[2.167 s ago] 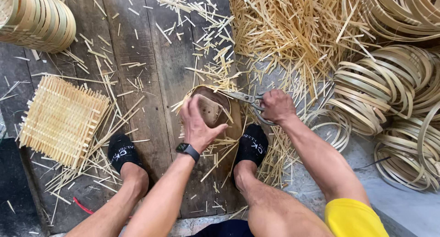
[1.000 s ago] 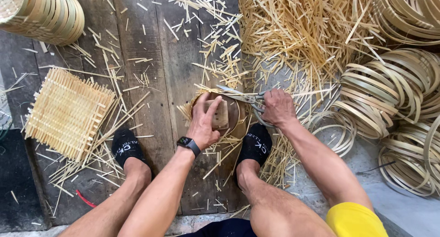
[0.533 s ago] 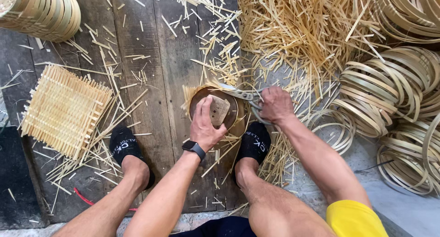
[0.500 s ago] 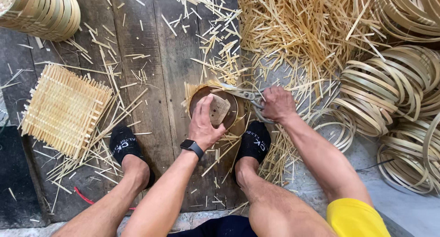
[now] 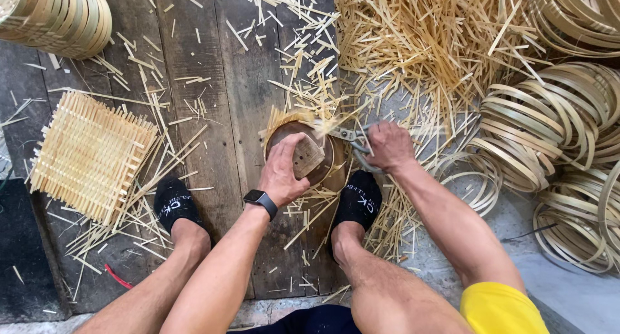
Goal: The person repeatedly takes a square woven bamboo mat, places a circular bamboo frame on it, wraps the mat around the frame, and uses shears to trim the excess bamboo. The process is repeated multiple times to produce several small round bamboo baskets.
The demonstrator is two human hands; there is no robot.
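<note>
— Where are your hands?

— My left hand point(image 5: 284, 172) lies spread and pressing on the wooden block point(image 5: 308, 157) atop the round bamboo piece point(image 5: 323, 154), which sits on the plank floor point(image 5: 213, 69) between my two feet. My right hand point(image 5: 389, 145) is closed round the handles of the shears point(image 5: 349, 137), just beside the round piece's right edge. The blades meet the rim at its upper right, where loose strip ends stick out past the edge.

— How much room is around it?

— Tight on the right: a heap of bamboo strips point(image 5: 426, 43) reaches almost to my right hand, and coiled bamboo hoops point(image 5: 549, 127) lie beyond it. To the left the planks are more open, only scattered offcuts, until the square woven mat point(image 5: 90, 156) near my left foot. A stack of hoops point(image 5: 58, 17) sits at the far left corner, well apart.
</note>
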